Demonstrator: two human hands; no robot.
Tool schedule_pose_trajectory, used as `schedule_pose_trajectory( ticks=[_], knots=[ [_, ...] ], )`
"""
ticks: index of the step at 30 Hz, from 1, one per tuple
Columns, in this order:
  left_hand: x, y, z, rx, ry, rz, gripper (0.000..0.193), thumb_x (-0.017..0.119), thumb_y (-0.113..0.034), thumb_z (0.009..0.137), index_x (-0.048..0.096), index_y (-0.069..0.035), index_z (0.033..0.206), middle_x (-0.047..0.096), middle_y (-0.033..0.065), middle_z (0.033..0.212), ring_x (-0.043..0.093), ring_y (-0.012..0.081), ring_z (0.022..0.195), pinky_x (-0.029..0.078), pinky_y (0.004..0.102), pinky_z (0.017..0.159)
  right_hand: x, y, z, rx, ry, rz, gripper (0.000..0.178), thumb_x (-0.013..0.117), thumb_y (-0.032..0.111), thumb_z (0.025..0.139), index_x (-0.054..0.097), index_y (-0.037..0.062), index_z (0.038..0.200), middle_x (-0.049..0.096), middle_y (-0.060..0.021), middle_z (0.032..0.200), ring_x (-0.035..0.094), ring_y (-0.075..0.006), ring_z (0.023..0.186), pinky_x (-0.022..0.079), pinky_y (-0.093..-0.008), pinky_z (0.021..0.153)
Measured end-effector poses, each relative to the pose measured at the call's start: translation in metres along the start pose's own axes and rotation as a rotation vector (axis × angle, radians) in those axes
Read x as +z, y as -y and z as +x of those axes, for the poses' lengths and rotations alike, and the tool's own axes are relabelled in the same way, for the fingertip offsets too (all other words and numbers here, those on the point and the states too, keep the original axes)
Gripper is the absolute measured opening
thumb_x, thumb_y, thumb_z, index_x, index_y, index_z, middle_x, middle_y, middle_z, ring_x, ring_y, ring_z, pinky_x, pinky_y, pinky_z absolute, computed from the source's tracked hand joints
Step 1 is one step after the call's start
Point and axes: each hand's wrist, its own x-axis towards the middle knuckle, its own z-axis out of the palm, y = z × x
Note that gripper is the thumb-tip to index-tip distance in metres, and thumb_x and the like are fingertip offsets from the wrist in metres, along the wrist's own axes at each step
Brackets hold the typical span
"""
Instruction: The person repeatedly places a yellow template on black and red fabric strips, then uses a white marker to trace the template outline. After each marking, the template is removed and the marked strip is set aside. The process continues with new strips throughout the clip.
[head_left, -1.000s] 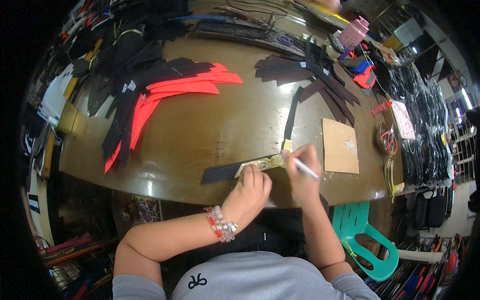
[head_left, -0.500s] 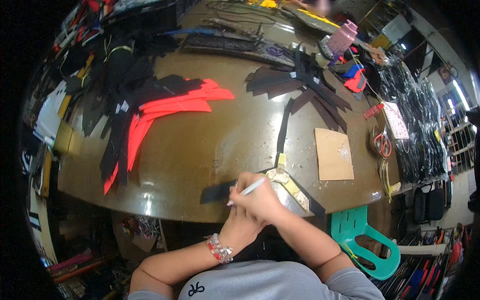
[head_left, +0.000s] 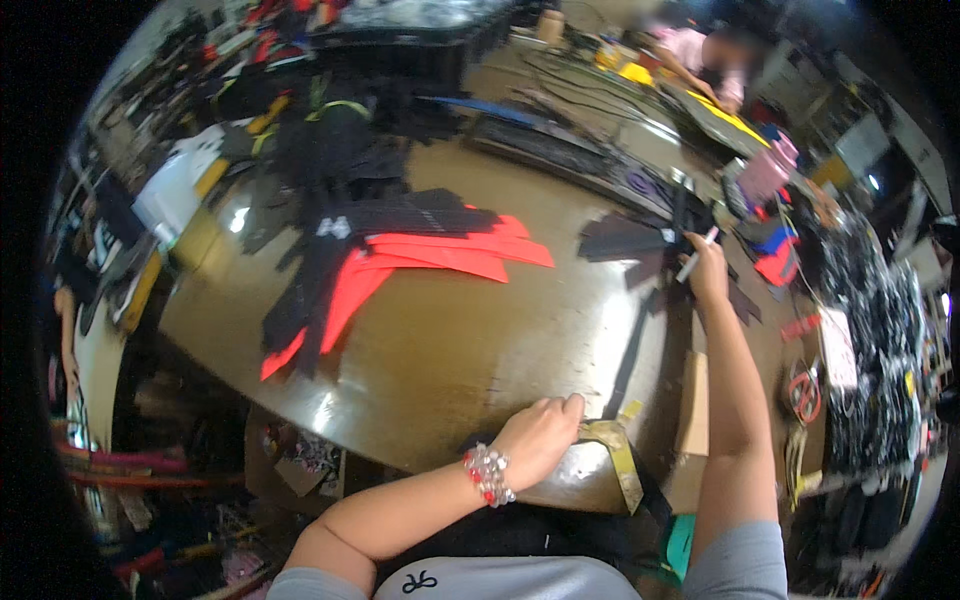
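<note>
Clamped on a slim white pen (head_left: 686, 269), the grip of the right hand (head_left: 707, 265) sits at the frame's upper right over fanned dark pieces (head_left: 618, 240), arm stretched forward. Lower right of centre, a worn, yellowish, angled piece (head_left: 612, 437) lies on the desk (head_left: 450, 340); at its edge the left hand (head_left: 540, 440) curls, elbow bent, its hold impossible to tell.

Glossy brown table (head_left: 440, 345), glare (head_left: 607, 325) on top; green chair (head_left: 680, 545) by near edge; light (head_left: 946, 303) far right.
</note>
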Motion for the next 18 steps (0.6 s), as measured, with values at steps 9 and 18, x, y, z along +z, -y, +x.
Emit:
schedule_pose_trajectory(
  ticks=[9,18],
  knots=[
    [-0.215,0.147,-0.047,-0.414,-0.851,0.259,0.02,0.061,-0.02,0.092,0.063,-0.001,0.102,0.07,0.0132,0.094,0.066,0.0238,0.084,0.051,0.0371,0.076,-0.131,0.117,-0.017,-0.259,-0.006,0.146,0.027,0.078,0.011,0.073,0.067,0.0017,0.095,0.067,-0.0217,0.088,0.065,-0.0373,0.084,0.05,-0.0408,0.077],
    [-0.146,0.1,-0.063,0.097,-1.127,-0.121,0.033,0.041,-0.013,0.103,0.052,0.003,0.129,0.066,0.0142,0.115,0.066,0.0187,0.099,0.052,0.0309,0.088,-0.133,0.183,-0.244,-0.102,0.466,0.052,0.037,0.078,0.02,0.075,0.062,0.0046,0.105,0.06,-0.0262,0.106,0.061,-0.0412,0.096,0.051,-0.0437,0.08]
  ],
)
